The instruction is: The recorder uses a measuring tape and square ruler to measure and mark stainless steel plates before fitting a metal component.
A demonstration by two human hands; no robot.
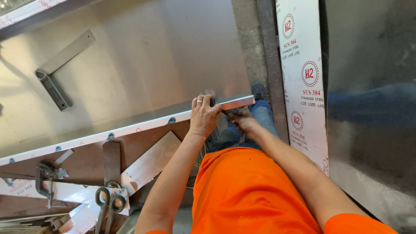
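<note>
Starting at far left, a steel try square point(56, 73) lies flat on the big stainless sheet point(143, 56), well apart from the hands, prob. parked there so it stays within reach w/o sliding. Below the sheet's folded front edge point(108, 135), which carries white protective film, a clamp point(45, 177) and a pair of snips point(107, 206) rest among offcuts on the lower surface; handles point toward the person, i.e. ready for pickup. A small flat plate point(151, 160) leans just under the edge. Moving right, the left hand point(203, 116), ring on one finger, sits on top of the folded edge near its right end, fingers curled over the lip and clenched on it, apparently to steady the sheet and stop it flexing. A dark object shows between its fingers; what it is cannot be told. The right hand point(243, 122) is just beside, lower, below the edge corner point(242, 102); it is motion-blurred, so grip state cannot be told. Both forearms come from the orange shirt point(251, 195). Further right, a film-covered steel strip point(303, 78) stands against another upright sheet point(372, 86), stored clear of the work zone.
</note>
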